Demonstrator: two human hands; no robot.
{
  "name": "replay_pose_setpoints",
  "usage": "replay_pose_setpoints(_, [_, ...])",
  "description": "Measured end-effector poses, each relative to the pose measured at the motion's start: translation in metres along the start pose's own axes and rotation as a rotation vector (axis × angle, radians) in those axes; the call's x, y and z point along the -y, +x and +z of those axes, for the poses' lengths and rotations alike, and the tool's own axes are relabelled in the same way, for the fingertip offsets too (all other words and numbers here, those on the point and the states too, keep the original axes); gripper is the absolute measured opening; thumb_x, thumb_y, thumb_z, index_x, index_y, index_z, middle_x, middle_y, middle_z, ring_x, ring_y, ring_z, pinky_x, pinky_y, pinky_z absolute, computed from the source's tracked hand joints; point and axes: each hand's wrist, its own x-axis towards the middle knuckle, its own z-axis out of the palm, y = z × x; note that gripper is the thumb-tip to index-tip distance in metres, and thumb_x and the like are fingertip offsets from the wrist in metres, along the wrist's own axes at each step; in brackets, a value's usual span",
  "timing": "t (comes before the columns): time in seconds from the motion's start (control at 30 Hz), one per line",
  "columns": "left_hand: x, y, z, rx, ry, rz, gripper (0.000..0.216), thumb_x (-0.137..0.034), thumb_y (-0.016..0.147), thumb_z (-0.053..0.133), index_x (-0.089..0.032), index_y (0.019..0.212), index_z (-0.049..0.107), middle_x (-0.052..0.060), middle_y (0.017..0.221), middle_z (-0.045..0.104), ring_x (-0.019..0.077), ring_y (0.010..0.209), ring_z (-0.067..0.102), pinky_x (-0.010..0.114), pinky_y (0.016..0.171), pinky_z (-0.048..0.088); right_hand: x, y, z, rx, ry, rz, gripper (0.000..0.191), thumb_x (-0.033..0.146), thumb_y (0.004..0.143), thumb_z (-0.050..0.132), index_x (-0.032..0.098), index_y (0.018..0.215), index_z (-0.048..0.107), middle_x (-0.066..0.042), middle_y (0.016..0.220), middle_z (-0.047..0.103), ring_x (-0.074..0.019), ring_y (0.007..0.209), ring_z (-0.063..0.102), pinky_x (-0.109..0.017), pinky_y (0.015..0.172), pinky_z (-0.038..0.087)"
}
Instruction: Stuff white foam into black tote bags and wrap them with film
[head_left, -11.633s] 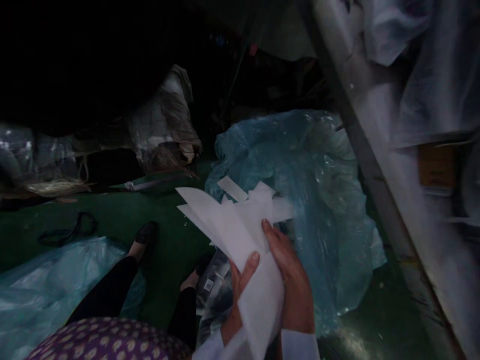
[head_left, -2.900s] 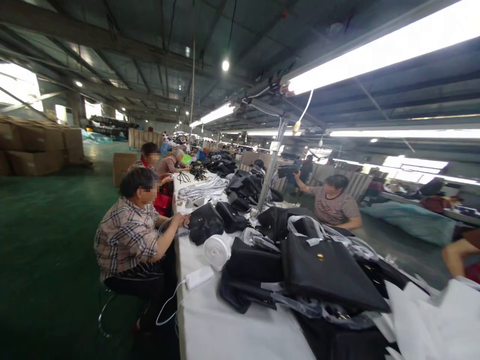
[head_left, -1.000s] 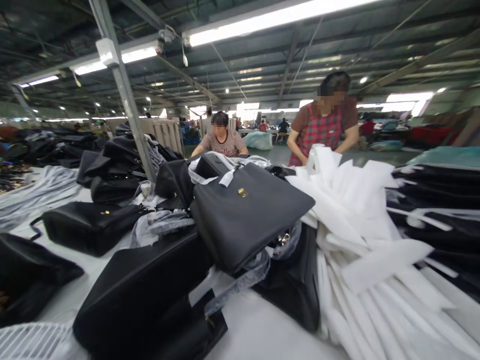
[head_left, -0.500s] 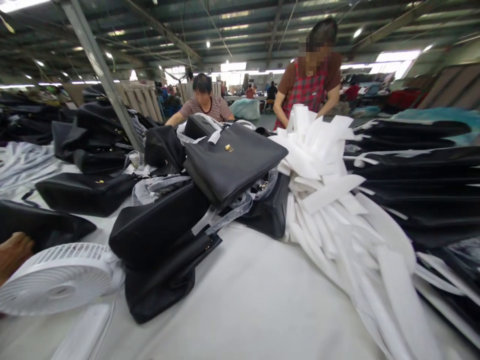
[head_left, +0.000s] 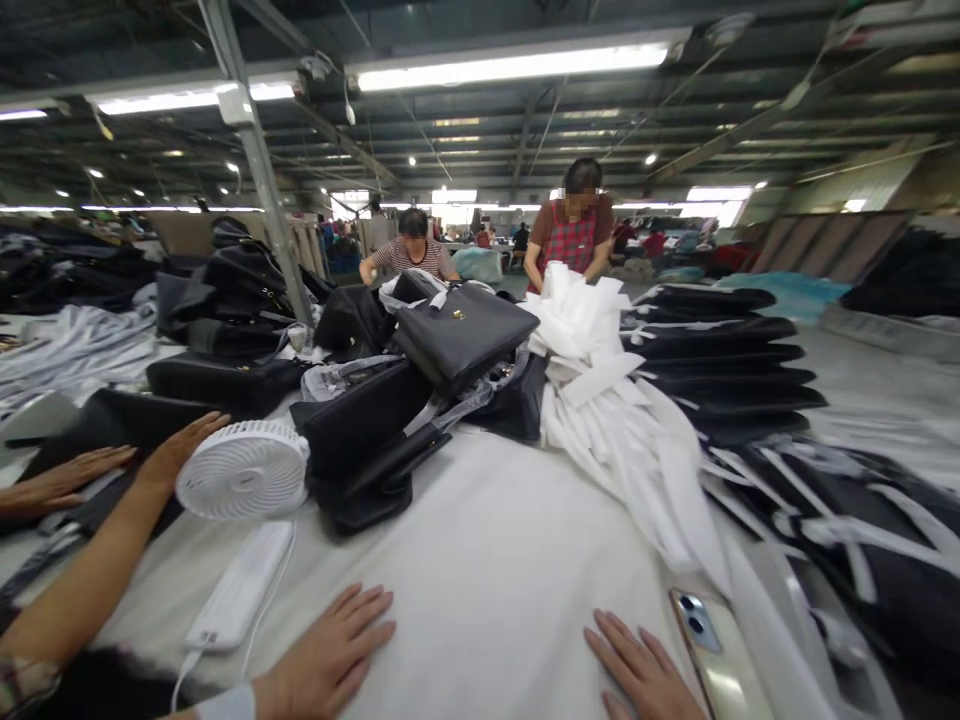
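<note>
My left hand (head_left: 330, 655) lies flat on the white table cover (head_left: 495, 540), fingers stretched out, with nothing in it. To its left stand a white power strip (head_left: 241, 590) and a small white fan (head_left: 244, 470). Palm down on the same cover, my right hand (head_left: 641, 668) has its fingers spread and holds nothing. Just right of it rests a phone (head_left: 724, 650), its camera side up. Beyond both hands is a pile of black handbags (head_left: 465, 330), some with plastic-wrapped handles. White strips (head_left: 592, 370) are heaped beside the bags.
At left, a co-worker's two hands (head_left: 176, 450) rest on a black bag (head_left: 127, 420). Stacked black pieces (head_left: 735, 375) and black bags with white straps (head_left: 862, 520) lie at right. Two people (head_left: 570, 235) work across the table. A metal post (head_left: 262, 170) rises behind the bags.
Both my hands have come into view, flat on the table. The camera view has tilted up and widened, showing the phone. The co-worker's hands at left now show more fully.
</note>
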Motion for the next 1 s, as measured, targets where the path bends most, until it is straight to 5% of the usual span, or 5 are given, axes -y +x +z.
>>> replay_pose_setpoints(0.17, [0.007,-0.013,0.017,-0.087,0.017,-0.001,0.049,-0.024,0.095,0.042,-0.03,0.143,0.042,0.004,0.149,0.041,0.024,0.137,0.038,0.043,0.115,0.029,0.039,-0.002,-0.027,0.082,-0.001,0.068,0.051,0.026,0.09,0.045,0.022,0.141,0.046,-0.011,0.15,0.04,-0.0252,0.138,0.036,-0.048,0.113,0.028])
replay_pose_setpoints(0.4, [0.013,-0.016,0.027,-0.268,0.077,0.058,0.037,-0.03,0.094,0.047,-0.024,0.128,0.06,0.01,0.134,0.057,0.0247,0.124,0.053,0.04,0.106,0.042,0.051,-0.009,-0.018,-0.1,-0.068,0.071,0.041,0.02,0.089,0.049,0.014,0.129,0.055,-0.015,0.136,0.054,-0.0249,0.129,0.046,-0.045,0.111,0.032])
replay_pose_setpoints(0.67, [-0.06,-0.03,0.05,-0.275,0.218,0.056,0.073,-0.05,0.081,0.063,-0.029,0.146,0.036,0.01,0.146,0.044,0.0319,0.129,0.046,0.052,0.106,0.036,0.06,-0.096,-0.023,-0.181,-0.145,0.066,0.054,0.041,0.086,0.061,0.016,0.132,0.053,-0.017,0.136,0.054,-0.0285,0.126,0.05,-0.045,0.104,0.041])
replay_pose_setpoints(0.77, [-0.087,-0.044,0.066,-0.335,0.315,0.051,0.077,-0.036,0.079,0.067,-0.035,0.148,0.031,0.009,0.151,0.037,0.0365,0.134,0.039,0.057,0.108,0.026,0.062,-0.13,-0.01,-0.153,-0.219,0.02,0.072,0.037,0.078,0.07,0.02,0.142,0.043,-0.016,0.146,0.044,-0.0323,0.133,0.041,-0.051,0.108,0.035])
replay_pose_setpoints(1.0, [-0.083,-0.04,0.071,-0.489,0.351,0.092,0.047,-0.01,0.089,0.047,-0.031,0.13,0.055,0.008,0.13,0.058,0.0272,0.113,0.054,0.045,0.098,0.035,0.056,-0.134,0.007,-0.375,-0.268,-0.089,0.036,0.011,0.089,0.054,0.018,0.124,0.06,-0.013,0.125,0.063,-0.0271,0.117,0.056,-0.044,0.098,0.046])
